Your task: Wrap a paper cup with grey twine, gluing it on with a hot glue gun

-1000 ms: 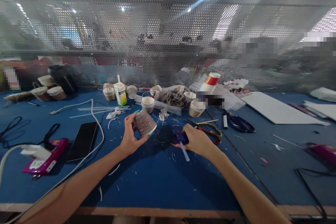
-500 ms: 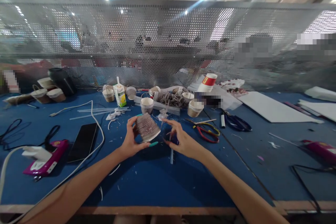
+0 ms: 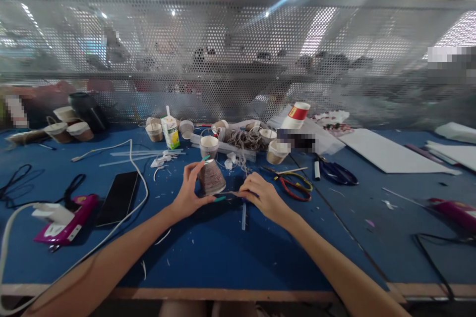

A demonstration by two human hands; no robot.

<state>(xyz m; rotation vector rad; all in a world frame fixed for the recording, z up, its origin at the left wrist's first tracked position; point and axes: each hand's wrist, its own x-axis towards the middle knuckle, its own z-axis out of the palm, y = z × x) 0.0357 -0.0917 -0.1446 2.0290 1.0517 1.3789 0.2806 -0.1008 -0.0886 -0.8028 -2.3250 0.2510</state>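
My left hand [image 3: 189, 190] grips a paper cup wrapped in brownish twine [image 3: 211, 177], held mouth down just above the blue table [image 3: 223, 252]. My right hand [image 3: 260, 194] is beside it on the right, fingers pinched on a strand of twine [image 3: 232, 192] that runs to the cup's lower rim. A glue stick [image 3: 244, 215] lies on the table under my right hand. A heap of loose twine [image 3: 245, 139] lies behind the cup.
Several paper cups [image 3: 277, 152] and a small drink carton [image 3: 170, 131] stand at the back by the perforated metal screen [image 3: 238, 59]. Red-and-yellow pliers [image 3: 295, 187], blue scissors [image 3: 336, 172], a phone [image 3: 118, 198], a white cable [image 3: 137, 178] and a pink tool [image 3: 65, 220] lie around.
My right hand left the blue glue gun on the table and moved to the cup, pinching the twine. My left hand turned the cup from lying tilted to mouth down.
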